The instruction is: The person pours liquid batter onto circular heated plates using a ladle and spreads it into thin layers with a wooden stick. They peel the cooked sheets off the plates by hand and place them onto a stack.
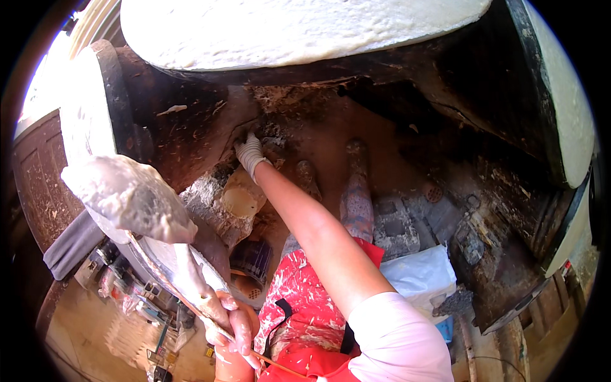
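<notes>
Head view: slab (305,32) top looks done, coated white. Paste lump (130,197), nearer than slab's left end, looks unspread; left hand (234,326) fingers curled round smeared handle (194,280). Gloved right hand (250,153) lower than slab, fingers: can't tell.

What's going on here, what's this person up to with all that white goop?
The person's left hand, smeared with pale paste, grips what looks like a thin stick, with a big lump of paste at its upper end. The right hand, in a white glove or wrap, reaches down below a large white-coated slab; what its fingers touch isn't clear. The person's red apron is spattered white, and a white bag lies to the right.
</notes>
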